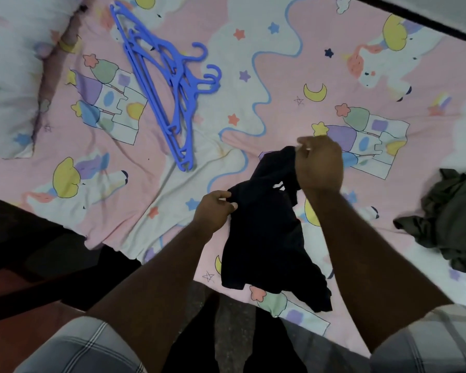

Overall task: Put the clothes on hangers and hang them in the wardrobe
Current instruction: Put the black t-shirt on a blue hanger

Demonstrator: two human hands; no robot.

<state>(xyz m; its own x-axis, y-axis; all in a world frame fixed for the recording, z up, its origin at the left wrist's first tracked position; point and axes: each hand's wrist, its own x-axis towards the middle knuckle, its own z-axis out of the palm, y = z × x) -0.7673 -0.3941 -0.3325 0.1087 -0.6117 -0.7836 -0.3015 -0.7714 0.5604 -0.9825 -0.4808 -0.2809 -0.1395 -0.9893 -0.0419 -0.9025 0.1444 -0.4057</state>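
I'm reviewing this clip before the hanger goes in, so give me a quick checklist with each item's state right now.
1. Black garment held by both hands: ok, left hand and right hand each grip its top edge.
2. Garment spread open for a hanger: not ok, it hangs bunched.
3. Neck opening found: cannot tell.
4. Blue hangers ready: ok, piled on the bedsheet, none picked up yet.
5. A free hand for a hanger: not ok.
6. Next garment: ok, olive garment lies on the bed at right.
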